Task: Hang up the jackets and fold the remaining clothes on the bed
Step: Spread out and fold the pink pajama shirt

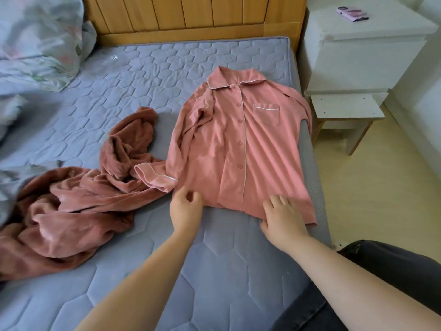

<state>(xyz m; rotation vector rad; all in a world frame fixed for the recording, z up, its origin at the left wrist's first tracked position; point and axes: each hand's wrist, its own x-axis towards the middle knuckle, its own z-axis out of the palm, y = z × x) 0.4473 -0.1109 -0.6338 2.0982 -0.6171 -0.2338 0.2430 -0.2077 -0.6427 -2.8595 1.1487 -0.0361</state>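
Observation:
A pink button-up pyjama shirt [238,144] lies spread face up on the blue quilted mattress [133,75], collar toward the headboard, one sleeve hanging over the right edge. My left hand [186,209] sits at the shirt's bottom left hem, fingers loosely curled at the fabric edge. My right hand [281,218] lies flat, fingers straight, on the bottom right hem. A crumpled brownish-pink fleece garment [78,204] is heaped to the left, its cuff touching the shirt.
A bunched floral duvet [35,44] fills the far left. The wooden headboard [191,15] stands behind. A white nightstand [365,51] with a phone [352,13] and a small stool [346,111] sit to the right of the bed, over pale flooring.

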